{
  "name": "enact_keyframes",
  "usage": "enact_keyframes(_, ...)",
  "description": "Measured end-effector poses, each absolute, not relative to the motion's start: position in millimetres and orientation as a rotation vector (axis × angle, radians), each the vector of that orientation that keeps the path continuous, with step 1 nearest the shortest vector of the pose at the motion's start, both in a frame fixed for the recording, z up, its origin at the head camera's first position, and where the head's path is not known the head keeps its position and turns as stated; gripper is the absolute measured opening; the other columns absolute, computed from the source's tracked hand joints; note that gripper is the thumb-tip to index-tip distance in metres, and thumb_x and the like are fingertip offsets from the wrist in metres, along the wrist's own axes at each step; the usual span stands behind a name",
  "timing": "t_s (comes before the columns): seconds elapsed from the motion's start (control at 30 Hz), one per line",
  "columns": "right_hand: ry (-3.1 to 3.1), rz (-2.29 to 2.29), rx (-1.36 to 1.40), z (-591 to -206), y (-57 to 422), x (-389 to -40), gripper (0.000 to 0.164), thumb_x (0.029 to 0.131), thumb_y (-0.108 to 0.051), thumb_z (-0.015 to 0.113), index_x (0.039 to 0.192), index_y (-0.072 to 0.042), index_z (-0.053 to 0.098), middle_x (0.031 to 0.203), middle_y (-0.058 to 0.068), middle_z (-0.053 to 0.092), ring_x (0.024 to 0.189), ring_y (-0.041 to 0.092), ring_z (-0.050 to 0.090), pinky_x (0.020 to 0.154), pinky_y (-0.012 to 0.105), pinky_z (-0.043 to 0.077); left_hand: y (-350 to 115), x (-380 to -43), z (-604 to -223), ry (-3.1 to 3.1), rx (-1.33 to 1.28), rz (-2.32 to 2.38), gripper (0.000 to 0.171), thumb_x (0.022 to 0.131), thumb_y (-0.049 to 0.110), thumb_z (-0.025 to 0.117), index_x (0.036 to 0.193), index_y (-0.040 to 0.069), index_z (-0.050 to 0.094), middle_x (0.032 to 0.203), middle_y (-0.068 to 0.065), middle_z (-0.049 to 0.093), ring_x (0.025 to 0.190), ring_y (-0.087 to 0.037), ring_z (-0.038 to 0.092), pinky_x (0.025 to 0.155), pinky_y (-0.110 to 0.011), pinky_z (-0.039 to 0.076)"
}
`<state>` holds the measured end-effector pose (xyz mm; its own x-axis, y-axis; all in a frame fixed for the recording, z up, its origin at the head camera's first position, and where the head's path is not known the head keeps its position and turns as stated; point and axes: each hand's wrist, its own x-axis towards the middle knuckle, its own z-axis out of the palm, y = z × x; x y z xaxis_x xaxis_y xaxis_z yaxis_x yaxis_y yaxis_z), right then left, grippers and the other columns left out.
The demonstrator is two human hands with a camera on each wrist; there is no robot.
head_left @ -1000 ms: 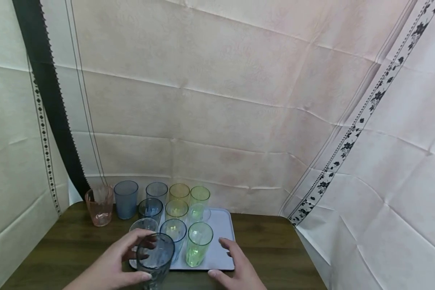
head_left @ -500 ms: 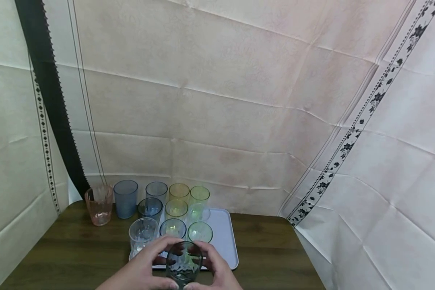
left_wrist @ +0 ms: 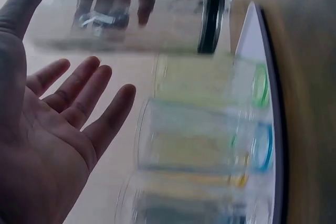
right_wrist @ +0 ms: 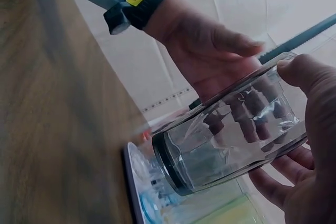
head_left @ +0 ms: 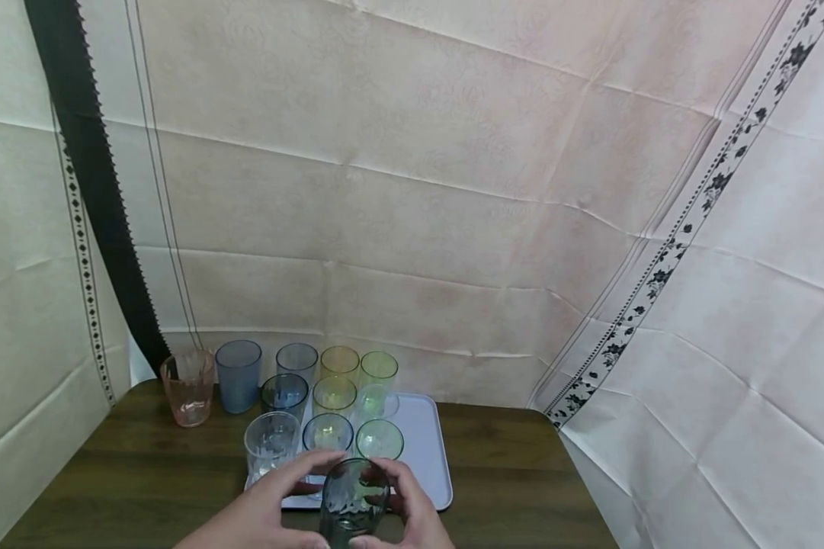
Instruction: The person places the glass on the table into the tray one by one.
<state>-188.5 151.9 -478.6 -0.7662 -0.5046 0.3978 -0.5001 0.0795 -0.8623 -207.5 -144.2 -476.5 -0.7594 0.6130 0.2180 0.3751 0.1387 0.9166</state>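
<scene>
A smoky grey drinking glass (head_left: 354, 503) is held off the table in front of the tray. My right hand (head_left: 415, 507) grips it; in the right wrist view the thumb of this right hand (right_wrist: 321, 106) presses near its rim, and its fingers lie on the far side. Close on the other side is my left hand (head_left: 264, 507). In the left wrist view, the fingers of my left hand (left_wrist: 58, 140) are spread loosely and stand apart from the glass (left_wrist: 126, 19). Just beyond the hands is a green glass (head_left: 379, 440), partly hidden.
A white tray (head_left: 421, 457) carries several coloured glasses, among them a yellow glass (head_left: 335, 394) and a clear glass (head_left: 271, 442). A pink glass (head_left: 190, 396) and a frosted blue glass (head_left: 238, 377) stand on the wooden table (head_left: 508, 473) at the left. Hanging cloth encloses the back.
The grey glass has moved right, from the left hand's grip to between both hands. The right hand has come in and taken hold of it; the left hand's fingers have loosened.
</scene>
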Motion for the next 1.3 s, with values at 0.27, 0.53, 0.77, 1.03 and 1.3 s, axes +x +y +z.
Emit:
enact_keyframes(0.27, 2.370, -1.917, -0.928, -482, 178, -189, 0.075, 0.092, -0.002, 0.087, 0.157, -0.009, 0.050, 0.143, 0.019, 0.062, 0.130, 0.024, 0.067, 0.104, 0.041, 0.061, -204, -208, -483, 2.719, 0.892, 1.404, 0.053, 0.100, 0.041, 0.084, 0.147, 0.026, 0.064, 0.145, -0.004, 0.068, 0.126, -0.008, 0.065, 0.096, -0.031, 0.062)
enact_keyframes(0.53, 2.499, -1.943, -1.036, -494, 211, -198, 0.076, 0.091, 0.006, 0.085, 0.157, -0.003, 0.048, 0.138, 0.027, 0.063, 0.129, 0.018, 0.066, 0.100, 0.041, 0.064, -261, -219, -511, 2.966, 0.425, 1.073, 0.080, 0.094, 0.064, 0.081, 0.148, 0.008, 0.063, 0.147, -0.020, 0.064, 0.133, -0.046, 0.062, 0.100, -0.068, 0.057)
enact_keyframes(0.77, 2.596, -1.950, -0.793, -498, 225, -199, 0.073, 0.092, 0.002, 0.087, 0.154, 0.001, 0.049, 0.139, 0.025, 0.064, 0.121, 0.021, 0.072, 0.098, 0.037, 0.064, -280, -236, -534, 3.019, 0.329, 0.944, 0.107, 0.092, 0.067, 0.082, 0.157, -0.010, 0.048, 0.154, -0.043, 0.049, 0.137, -0.064, 0.051, 0.100, -0.079, 0.050)
enact_keyframes(1.03, 2.667, -1.949, -0.661, -506, 229, -217, 0.071, 0.092, -0.002, 0.089, 0.152, -0.002, 0.052, 0.137, 0.022, 0.067, 0.116, 0.032, 0.073, 0.096, 0.032, 0.063, -283, -244, -547, 3.035, 0.353, 0.957, 0.113, 0.092, 0.064, 0.084, 0.159, -0.015, 0.040, 0.158, -0.048, 0.041, 0.139, -0.069, 0.046, 0.102, -0.082, 0.047)
enact_keyframes(1.3, 2.724, -1.942, -0.484, -507, 231, -273, 0.074, 0.092, -0.010, 0.092, 0.154, -0.006, 0.052, 0.143, 0.019, 0.064, 0.126, 0.039, 0.067, 0.106, 0.038, 0.056, -284, -243, -555, 3.063, 0.356, 0.892, 0.115, 0.091, 0.068, 0.083, 0.158, -0.015, 0.040, 0.157, -0.047, 0.043, 0.138, -0.069, 0.046, 0.103, -0.082, 0.046)
